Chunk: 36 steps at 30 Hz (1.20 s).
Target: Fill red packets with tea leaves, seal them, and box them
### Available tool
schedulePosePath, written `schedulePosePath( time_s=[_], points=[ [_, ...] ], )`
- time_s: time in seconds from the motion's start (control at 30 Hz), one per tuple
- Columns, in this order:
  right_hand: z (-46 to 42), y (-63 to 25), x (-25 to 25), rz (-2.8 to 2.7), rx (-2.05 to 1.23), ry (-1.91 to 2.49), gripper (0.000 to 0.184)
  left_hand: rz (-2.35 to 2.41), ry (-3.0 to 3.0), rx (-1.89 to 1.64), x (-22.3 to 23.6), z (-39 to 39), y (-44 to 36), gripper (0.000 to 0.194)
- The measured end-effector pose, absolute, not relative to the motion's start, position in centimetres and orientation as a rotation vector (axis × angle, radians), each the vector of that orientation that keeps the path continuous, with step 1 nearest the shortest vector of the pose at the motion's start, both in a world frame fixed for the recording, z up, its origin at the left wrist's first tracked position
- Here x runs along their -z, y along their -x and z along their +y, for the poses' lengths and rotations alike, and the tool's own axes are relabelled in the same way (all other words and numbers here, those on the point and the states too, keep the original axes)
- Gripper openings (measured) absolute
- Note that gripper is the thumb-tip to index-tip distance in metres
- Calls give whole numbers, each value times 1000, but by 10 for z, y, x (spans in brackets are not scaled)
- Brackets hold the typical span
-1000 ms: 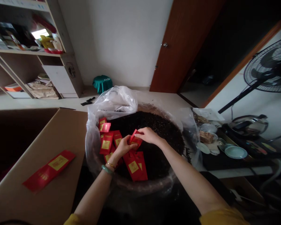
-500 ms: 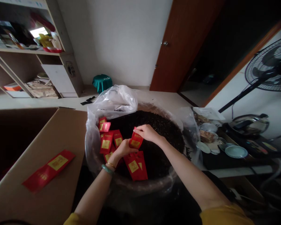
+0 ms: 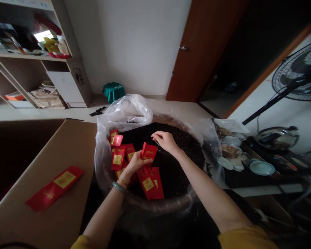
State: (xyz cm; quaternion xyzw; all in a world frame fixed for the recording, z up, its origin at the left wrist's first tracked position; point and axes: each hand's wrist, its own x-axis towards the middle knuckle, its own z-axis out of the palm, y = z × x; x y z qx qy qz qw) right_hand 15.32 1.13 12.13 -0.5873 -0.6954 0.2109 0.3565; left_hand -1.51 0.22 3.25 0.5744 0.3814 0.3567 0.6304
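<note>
My left hand point(image 3: 137, 163), with a green bangle and a thin bracelet at its wrist, grips a red packet point(image 3: 149, 149) with a gold panel. The packet stands roughly upright above a round tub point(image 3: 160, 204) lined with a clear plastic bag point(image 3: 129, 107). Just right of the packet and apart from it, my right hand point(image 3: 166, 141) has its fingers pinched together. A thin edge shows under that hand, too small to name. Dark loose leaves point(image 3: 181, 138), like dried tea, fill the tub. Several red packets point(image 3: 118, 157) lie on them at the left and front.
A cardboard box point(image 3: 75, 145) stands at the left, with another red packet point(image 3: 55, 186) on its flap. To the right, a low table holds a pale dish point(image 3: 262, 168) and a glass-lidded pot point(image 3: 276, 136). A fan point(image 3: 298, 76) stands behind it.
My right hand has let go of the packet's top and moved slightly right and up. The packet, still in my left hand, has tilted and its top edge now shows.
</note>
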Motion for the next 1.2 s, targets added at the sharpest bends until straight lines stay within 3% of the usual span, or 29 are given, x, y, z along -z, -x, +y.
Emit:
schedulePosePath(
  time_s=[0.23,0.47,0.6,0.7,0.77,0.9,1.07,1.2],
  points=[
    [6,-148,-118,-1894,-811,1636,17,839,-1317,-777,-35,1,15,45],
    [14,-155,-124,-1772,-494,1581,14,785,-1371,-634,-36,0,15,43],
    [14,-163,-120,-1638,-808,1659,16,772,-1307,-677,-38,0,16,41],
    [8,-165,-118,-1609,-1008,1633,28,774,-1227,-751,-39,0,16,43],
    [3,-165,-119,-1627,-972,1527,36,783,-1193,-787,-39,-1,16,44],
    [-3,-161,-126,-1927,-844,1327,33,762,-1185,-773,-40,-2,18,42],
    [2,-161,-134,-2039,-877,1422,31,673,-1246,-680,-41,-2,20,45],
    [6,-163,-134,-2076,-725,1429,37,649,-1304,-501,-40,-2,21,39]
  ],
)
